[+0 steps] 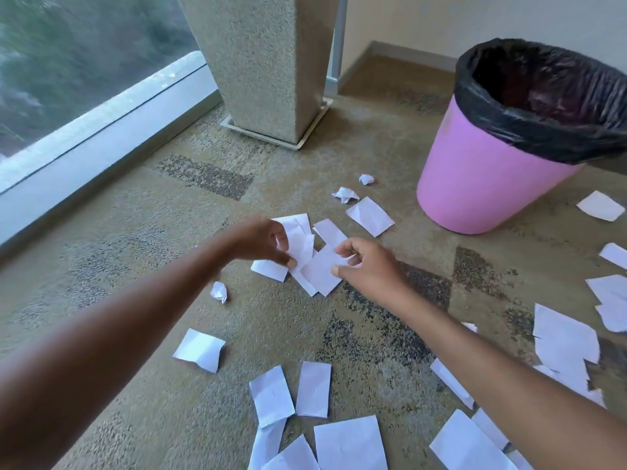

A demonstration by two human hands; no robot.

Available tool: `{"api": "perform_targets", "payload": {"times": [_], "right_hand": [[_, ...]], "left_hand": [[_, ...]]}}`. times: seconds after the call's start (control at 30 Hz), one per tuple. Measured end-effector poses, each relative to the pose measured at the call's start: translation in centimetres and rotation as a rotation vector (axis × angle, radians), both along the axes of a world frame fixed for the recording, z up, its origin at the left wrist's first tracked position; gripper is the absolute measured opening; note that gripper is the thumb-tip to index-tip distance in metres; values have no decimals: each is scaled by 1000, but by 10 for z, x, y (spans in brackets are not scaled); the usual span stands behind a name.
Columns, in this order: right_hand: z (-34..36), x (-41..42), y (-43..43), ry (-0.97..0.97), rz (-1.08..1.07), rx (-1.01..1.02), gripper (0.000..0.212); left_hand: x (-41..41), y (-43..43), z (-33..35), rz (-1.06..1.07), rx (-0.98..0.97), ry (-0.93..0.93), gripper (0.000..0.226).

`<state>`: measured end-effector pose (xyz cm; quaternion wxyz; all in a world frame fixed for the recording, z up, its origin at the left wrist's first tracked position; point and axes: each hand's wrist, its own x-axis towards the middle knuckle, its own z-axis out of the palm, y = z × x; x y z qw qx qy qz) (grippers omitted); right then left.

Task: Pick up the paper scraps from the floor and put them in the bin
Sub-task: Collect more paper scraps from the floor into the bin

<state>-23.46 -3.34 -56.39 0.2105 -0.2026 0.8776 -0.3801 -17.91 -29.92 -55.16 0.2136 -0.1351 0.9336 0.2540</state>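
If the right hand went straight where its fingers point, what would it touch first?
Most likely the flat white scrap just ahead of the right hand; its fingertips may be touching it, depth is unclear. Past that comes the left hand, holding crumpled paper.

No writing, label, brand or number can be read anywhere; the white paper scraps [271, 395] at 6 o'clock bear only tiny faint marks, too small to make out.

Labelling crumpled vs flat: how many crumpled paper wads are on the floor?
3. A small wad and a looser wad lie left of the pink bin; a third wad sits below the left hand. Others may be hidden under flat sheets.
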Motion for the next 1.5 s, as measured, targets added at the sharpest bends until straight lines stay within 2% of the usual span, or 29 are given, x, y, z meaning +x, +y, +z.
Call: {"api": "perform_targets", "payload": {"times": [0.13, 0.23, 0.33, 0.4, 0.53, 0.6, 0.67, 0.77, 0.97, 1.03, 1.13, 1.27, 1.4, 1.5], "right_hand": [[-13, 10, -6, 109, 162, 182, 62], [-18, 17, -11, 232, 245, 321, 75], [-20, 24, -15, 393, 320, 426, 71], [-23, 28, -16, 465, 363, 479, 63], [-25, 30, -15, 527, 387, 507, 53], [-26, 30, -15, 544, 386, 498, 52], [-26, 32, -16, 550, 383, 504, 59], [-29, 36, -17, 590, 393, 537, 71], [-25, 48, -17, 680, 446, 537, 37], [-21, 48, -15, 689, 440, 498, 34], [-17, 39, -9, 633, 336, 383, 35], [-8, 20, -2, 421, 102, 140, 29], [10, 0, 1, 85, -214, -176, 18], [37, -10, 0, -222, -340, -492, 18]], "left_hand": [[19, -8, -12, -118, -68, 15, 47], [25, -12, -20, -101, -56, 72, 44], [24, -18, -19, -93, -11, 73, 33], [23, -21, -13, -35, 93, 82, 28], [20, -30, -3, 108, 384, 135, 28], [15, -28, -1, 119, 417, 156, 28], [6, -21, -3, 105, 327, 199, 26], [-5, -7, -16, 12, 71, 284, 24], [-12, 8, -32, -59, -166, 290, 42], [-12, 10, -32, -66, -183, 304, 43], [-11, 8, -32, -18, -128, 315, 40], [-10, 5, -26, 94, 54, 371, 36], [-14, 13, -12, 350, 463, 383, 41], [-21, 28, 5, 515, 765, 358, 37]]}}
